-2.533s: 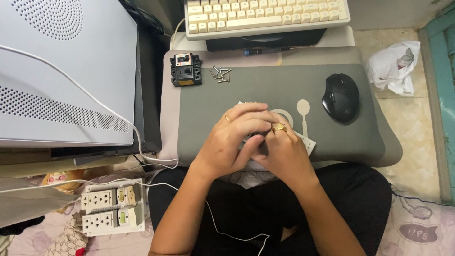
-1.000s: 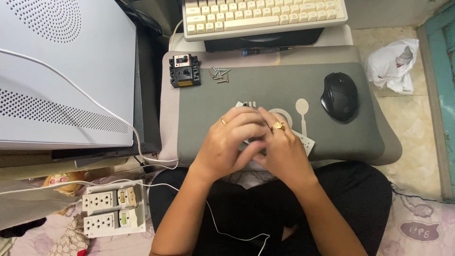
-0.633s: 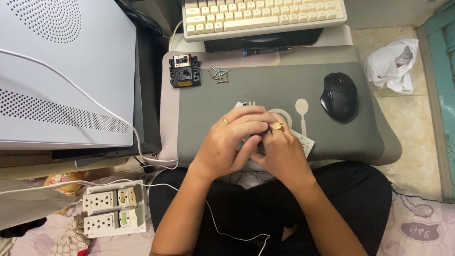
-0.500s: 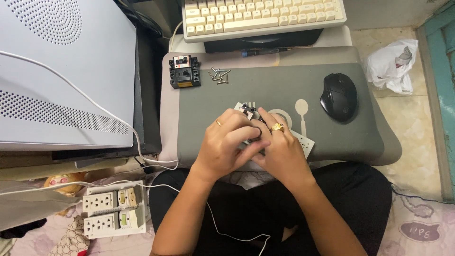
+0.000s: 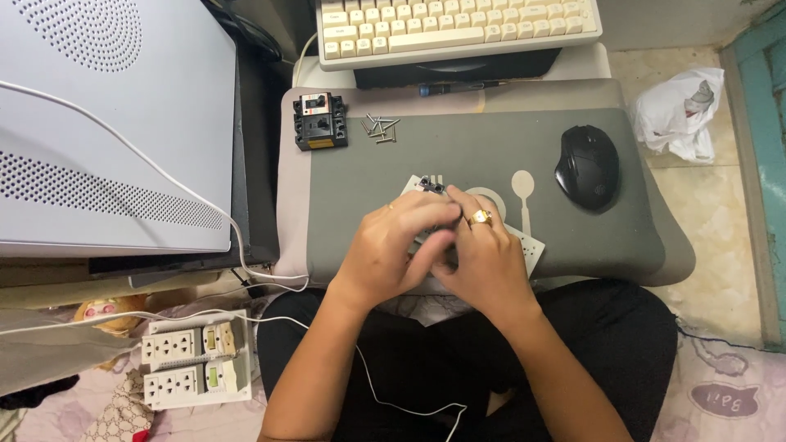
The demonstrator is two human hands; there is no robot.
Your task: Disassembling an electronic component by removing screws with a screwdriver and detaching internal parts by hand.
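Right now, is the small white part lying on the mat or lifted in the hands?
Cannot tell: both hands, left hand and right hand, cover most of the white part.

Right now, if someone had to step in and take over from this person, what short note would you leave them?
Left hand and right hand, with a gold ring, are together over the grey lap desk mat, both gripping a small white perforated plastic part with a dark component at its top edge.
Loose metal screws and a black boxy switch module lie at the mat's far left; black mouse to the right.
How far along: the hands hide it, so I can't tell. The screws are unused.
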